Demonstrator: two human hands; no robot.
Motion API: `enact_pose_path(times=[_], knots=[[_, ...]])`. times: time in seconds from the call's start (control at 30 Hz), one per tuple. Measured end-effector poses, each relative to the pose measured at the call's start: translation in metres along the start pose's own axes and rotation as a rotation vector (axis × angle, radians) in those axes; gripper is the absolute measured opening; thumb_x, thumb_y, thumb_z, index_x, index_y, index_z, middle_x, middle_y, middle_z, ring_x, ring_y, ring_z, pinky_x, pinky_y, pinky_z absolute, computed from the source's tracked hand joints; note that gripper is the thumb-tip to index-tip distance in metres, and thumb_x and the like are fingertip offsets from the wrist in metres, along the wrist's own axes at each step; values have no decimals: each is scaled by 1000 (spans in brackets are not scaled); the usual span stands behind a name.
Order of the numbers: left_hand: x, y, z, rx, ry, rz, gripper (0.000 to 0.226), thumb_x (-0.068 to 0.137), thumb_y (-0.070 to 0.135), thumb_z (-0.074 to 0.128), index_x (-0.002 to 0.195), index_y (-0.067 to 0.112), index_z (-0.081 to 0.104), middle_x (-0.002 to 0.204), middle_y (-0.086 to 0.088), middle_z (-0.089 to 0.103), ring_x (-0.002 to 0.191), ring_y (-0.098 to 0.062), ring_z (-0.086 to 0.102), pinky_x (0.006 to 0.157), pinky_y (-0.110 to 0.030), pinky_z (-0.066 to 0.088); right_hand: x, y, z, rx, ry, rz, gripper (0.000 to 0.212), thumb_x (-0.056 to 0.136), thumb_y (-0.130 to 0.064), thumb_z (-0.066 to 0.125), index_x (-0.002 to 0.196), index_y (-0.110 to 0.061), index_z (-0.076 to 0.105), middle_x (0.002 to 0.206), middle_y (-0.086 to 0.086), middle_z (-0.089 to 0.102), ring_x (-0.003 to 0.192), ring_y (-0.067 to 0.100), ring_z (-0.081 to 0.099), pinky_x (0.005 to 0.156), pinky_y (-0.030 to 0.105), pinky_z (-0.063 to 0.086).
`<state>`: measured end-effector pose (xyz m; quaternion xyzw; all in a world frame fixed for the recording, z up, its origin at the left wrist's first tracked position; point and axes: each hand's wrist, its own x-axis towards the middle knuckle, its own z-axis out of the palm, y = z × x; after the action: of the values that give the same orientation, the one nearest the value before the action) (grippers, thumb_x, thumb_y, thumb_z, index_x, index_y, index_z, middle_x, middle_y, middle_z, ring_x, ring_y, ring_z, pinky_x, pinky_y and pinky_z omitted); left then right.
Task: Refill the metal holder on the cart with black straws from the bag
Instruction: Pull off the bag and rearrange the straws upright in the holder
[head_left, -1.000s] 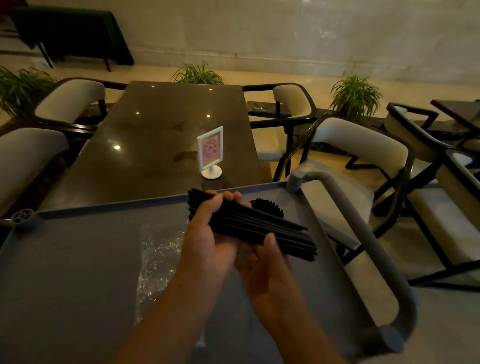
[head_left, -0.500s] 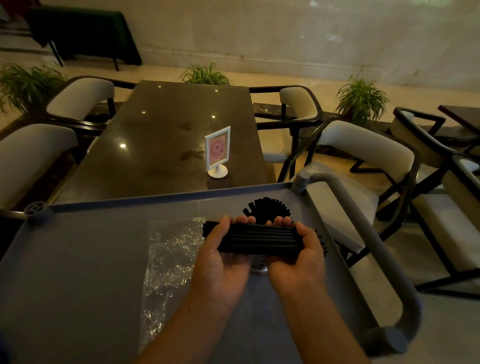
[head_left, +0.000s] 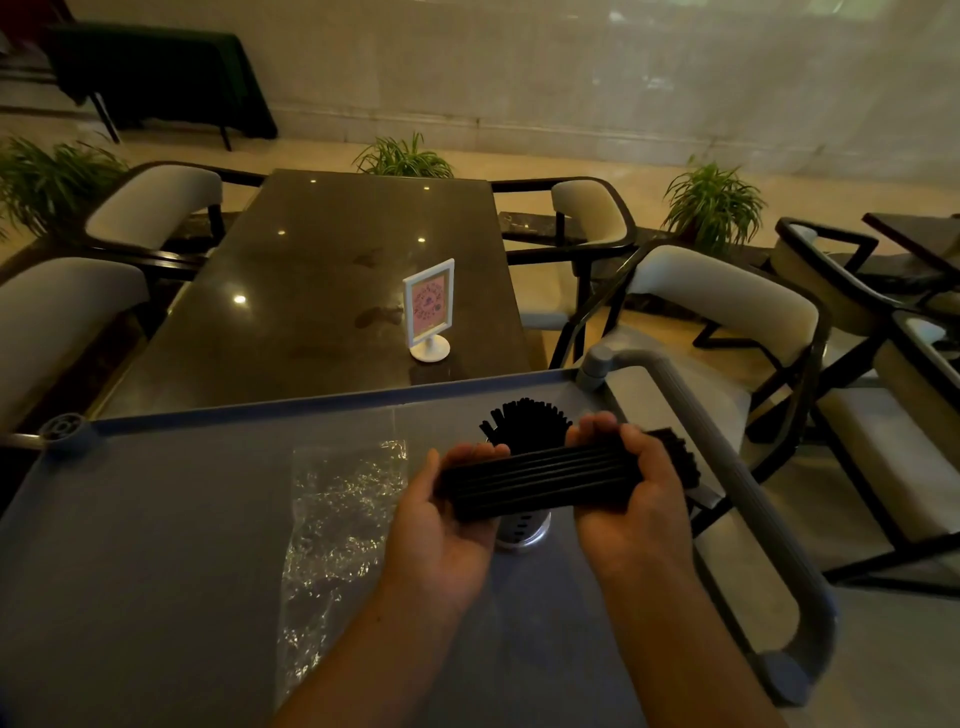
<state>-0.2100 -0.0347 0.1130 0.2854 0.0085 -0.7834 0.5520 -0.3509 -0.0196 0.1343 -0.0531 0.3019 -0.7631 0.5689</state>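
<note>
A bundle of black straws (head_left: 550, 480) lies level across both palms, held above the grey cart top (head_left: 130, 545). My left hand (head_left: 441, 525) cups the bundle's left end and my right hand (head_left: 636, 499) grips its right end. Directly behind and under the bundle stands the metal holder (head_left: 522, 530); only its shiny perforated base shows. More black straws (head_left: 524, 423) stick up out of the holder, fanned out beyond my fingers. The clear plastic bag (head_left: 337, 525) lies flat and crumpled on the cart to the left of my hands.
The cart's grey handle bar (head_left: 727, 467) curves along its right side. Beyond the cart's far rim is a dark glossy table (head_left: 322, 291) with a small white sign stand (head_left: 430, 312). Cushioned chairs (head_left: 717, 306) flank the table, and potted plants (head_left: 711, 202) stand behind.
The bundle went from a slant in my left hand to lying level across both hands. My right hand moved from under it to gripping its right end.
</note>
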Motion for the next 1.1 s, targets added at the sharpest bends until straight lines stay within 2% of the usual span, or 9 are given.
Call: enact_pose_path(times=[0.17,0.3,0.5,0.6,0.7,0.77,0.87,0.97,1.1], knots=[[20,17,-6,118,-1,13,38,100,30,47,88,2,69,86,-19,76,80,-29,76,78,-41,55,26,-24,3,25,85,-12,3,85,-8,56,84,-8,59,65,4,68,62,17,69,80,37,51],[36,33,-4,246,-7,107,33,100,30,51,90,3,67,84,-16,77,82,-27,76,74,-38,61,45,-41,4,-23,92,-85,3,84,-6,60,86,-8,61,72,6,69,77,20,66,91,39,52],[55,35,-3,777,104,365,11,92,28,65,92,17,65,88,-4,69,87,-21,67,73,-35,57,59,-30,5,-341,110,-270,7,89,0,55,86,-4,60,79,13,64,81,24,64,87,40,53],[64,28,-5,1034,72,343,32,85,39,70,111,24,61,110,-2,67,101,-18,64,78,-32,54,61,-17,0,-546,121,-366,11,86,-5,63,78,-12,68,78,10,71,82,22,70,77,35,59],[74,18,-8,1177,8,264,62,80,44,75,133,26,49,128,2,58,115,-17,59,86,-32,52,63,-2,-9,-742,99,-428,13,82,-18,69,93,-13,71,85,1,73,82,6,71,65,18,58],[80,10,-11,1195,-32,214,72,80,34,78,142,24,42,140,-1,51,127,-22,51,101,-43,49,63,7,-16,-813,46,-433,13,84,-18,68,96,-21,70,88,-5,73,85,3,70,64,13,55],[87,2,-16,1189,-62,161,76,83,9,76,147,19,37,148,-9,44,136,-28,45,110,-50,42,63,18,-25,-927,27,-422,19,84,-18,69,90,-35,66,89,-2,72,89,10,70,68,22,57],[93,-3,-22,1211,-82,135,67,84,-5,69,142,15,43,143,-12,52,133,-28,49,108,-47,45,63,23,-32,-1028,16,-377,22,84,-16,70,91,-36,63,92,0,70,91,15,69,80,36,58],[93,-5,-34,1188,-95,90,60,86,0,69,141,15,47,138,-9,57,128,-25,53,83,-25,49,61,30,-38,-1191,-70,-342,25,84,-13,71,95,-34,62,97,-3,69,93,9,66,86,39,56]])
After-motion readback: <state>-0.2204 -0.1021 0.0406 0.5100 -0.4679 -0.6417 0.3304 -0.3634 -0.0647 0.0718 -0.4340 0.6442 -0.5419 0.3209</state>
